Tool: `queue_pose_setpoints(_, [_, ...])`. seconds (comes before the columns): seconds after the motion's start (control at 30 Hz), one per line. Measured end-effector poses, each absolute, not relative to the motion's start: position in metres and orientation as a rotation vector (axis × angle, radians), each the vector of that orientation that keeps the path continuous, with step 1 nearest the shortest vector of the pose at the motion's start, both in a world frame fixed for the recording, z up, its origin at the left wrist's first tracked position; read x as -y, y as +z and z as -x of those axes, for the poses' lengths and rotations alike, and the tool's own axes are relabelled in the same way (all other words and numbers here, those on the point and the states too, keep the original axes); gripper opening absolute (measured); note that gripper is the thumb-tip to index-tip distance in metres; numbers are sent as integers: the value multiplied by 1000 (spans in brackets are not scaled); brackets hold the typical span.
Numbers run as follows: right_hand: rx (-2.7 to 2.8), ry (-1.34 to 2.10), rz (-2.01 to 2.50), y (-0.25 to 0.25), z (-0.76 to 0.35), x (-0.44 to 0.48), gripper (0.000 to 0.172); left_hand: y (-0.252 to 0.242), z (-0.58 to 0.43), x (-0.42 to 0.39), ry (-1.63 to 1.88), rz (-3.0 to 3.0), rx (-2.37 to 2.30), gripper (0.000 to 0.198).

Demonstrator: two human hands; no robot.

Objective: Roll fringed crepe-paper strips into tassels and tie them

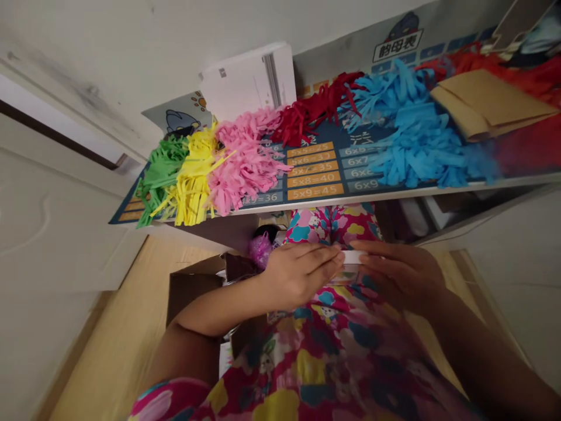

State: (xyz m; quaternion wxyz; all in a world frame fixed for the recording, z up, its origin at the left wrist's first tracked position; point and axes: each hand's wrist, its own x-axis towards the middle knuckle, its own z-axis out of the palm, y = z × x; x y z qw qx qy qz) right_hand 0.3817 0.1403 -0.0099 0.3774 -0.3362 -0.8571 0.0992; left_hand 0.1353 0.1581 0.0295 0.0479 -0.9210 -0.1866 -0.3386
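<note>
Above my lap, both hands meet at a small white-topped object [352, 257], with a see-through part below its white band; its exact kind is unclear. My left hand [302, 272] is closed, its fingertips pressed against the white band's left end. From the other side, my right hand [401, 272] grips the right end with fingers bent round it, partly in shadow. Fringed tissue-paper tassels lie on the desk beyond: green [164, 166], yellow [195, 175], pink [249, 158], dark red [313, 114] and blue [421, 140].
The desk edge [272, 207] runs across just beyond my hands. A folded brown paper [495, 105] rests on red tissue at the right. White cards [249, 82] lean on the wall. An open cardboard box [193, 286] stands on the floor at left, near purple shredded material [262, 250].
</note>
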Motion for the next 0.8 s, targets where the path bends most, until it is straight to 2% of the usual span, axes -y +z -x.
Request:
queue_pose_setpoints(0.23, [2134,222,785,-3,-381,-152,22,27,-119,-165,-1082,2849,694,23])
queue_pose_setpoints(0.43, [2158,236,771,0,-376,-158,23,9,-113,-179,-1374,2849,608,16])
queue_pose_setpoints(0.63, [2119,207,760,2,-376,-164,16,-9,-111,-189,-1753,2831,693,15])
queue_pose_setpoints(0.8, [2102,185,805,4,-372,-163,15,-4,-111,-190,-1713,2805,688,10])
